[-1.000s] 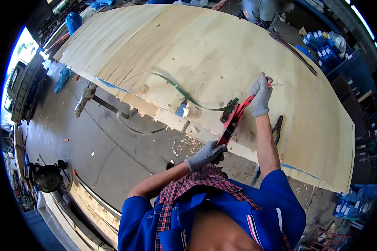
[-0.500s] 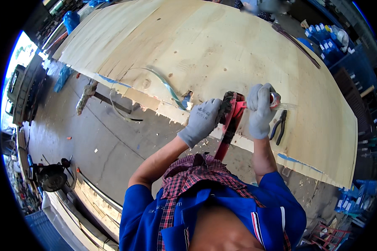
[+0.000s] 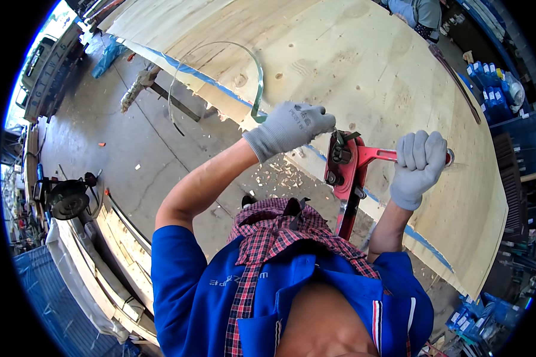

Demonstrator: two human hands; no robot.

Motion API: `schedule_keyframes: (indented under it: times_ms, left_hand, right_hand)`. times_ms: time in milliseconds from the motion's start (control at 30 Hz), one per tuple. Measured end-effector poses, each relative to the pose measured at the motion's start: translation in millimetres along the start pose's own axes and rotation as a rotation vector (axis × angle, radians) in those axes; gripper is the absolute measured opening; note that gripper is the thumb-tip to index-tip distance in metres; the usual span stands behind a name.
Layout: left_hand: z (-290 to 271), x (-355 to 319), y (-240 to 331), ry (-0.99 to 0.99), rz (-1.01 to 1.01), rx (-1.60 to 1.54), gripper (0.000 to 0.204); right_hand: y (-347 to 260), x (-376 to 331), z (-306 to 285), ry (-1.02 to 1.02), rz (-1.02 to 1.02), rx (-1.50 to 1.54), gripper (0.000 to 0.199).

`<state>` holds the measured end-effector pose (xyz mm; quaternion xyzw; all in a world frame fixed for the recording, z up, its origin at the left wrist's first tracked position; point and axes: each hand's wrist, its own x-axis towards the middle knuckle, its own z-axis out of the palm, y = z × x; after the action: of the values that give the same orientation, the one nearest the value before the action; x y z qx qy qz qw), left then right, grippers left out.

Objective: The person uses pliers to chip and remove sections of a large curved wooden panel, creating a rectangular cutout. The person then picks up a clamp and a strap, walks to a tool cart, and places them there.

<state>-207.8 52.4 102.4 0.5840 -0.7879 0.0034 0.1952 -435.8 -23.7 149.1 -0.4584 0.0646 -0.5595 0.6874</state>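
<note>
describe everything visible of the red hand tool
The red hand tool looks like painted metal, with dark mechanical parts on its head. Its lever points right, gripped by the gloved right hand, its rounded end showing beyond. A bar runs down toward the checked apron, its lower end out of sight. The head appears over the near edge of the wooden sheet; whether it rests there is unclear. The gloved left hand is close beside it, contact unclear.
</note>
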Motion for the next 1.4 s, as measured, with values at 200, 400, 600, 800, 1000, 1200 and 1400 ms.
schedule_keyframes:
  times_ms: [200, 400, 600, 800, 1000, 1200, 1400]
  left_hand:
    - [-10, -7, 59, -0.028, 0.014, 0.142, 0.012]
    - [2, -62, 11, 0.092, -0.232, -0.183, 0.015]
    - [-9, -83, 10, 0.135, -0.34, -0.194, 0.007]
    - [-22, -94, 31, 0.071, -0.432, 0.013, 0.009]
    - [-18, -151, -10, 0.022, -0.339, -0.125, 0.008]
    - [-12, -148, -20, -0.015, -0.442, -0.243, 0.006]
    - [1, -141, 1, -0.049, -0.708, -1.018, 0.032]
  right_hand:
    - [24, -10, 28, -0.084, -0.018, -0.15, 0.033]
    - [20, -9, 10, -0.108, 0.045, 0.225, 0.032]
    - [39, -22, 41, -0.165, -0.014, 0.068, 0.032]
    - [47, -28, 60, -0.1, -0.003, 0.026, 0.034]
    - [50, -52, 54, -0.097, 0.111, 0.214, 0.035]
    - [78, -57, 74, -0.173, -0.072, 0.039, 0.036]
    - [85, -56, 69, -0.178, -0.18, -0.185, 0.027]
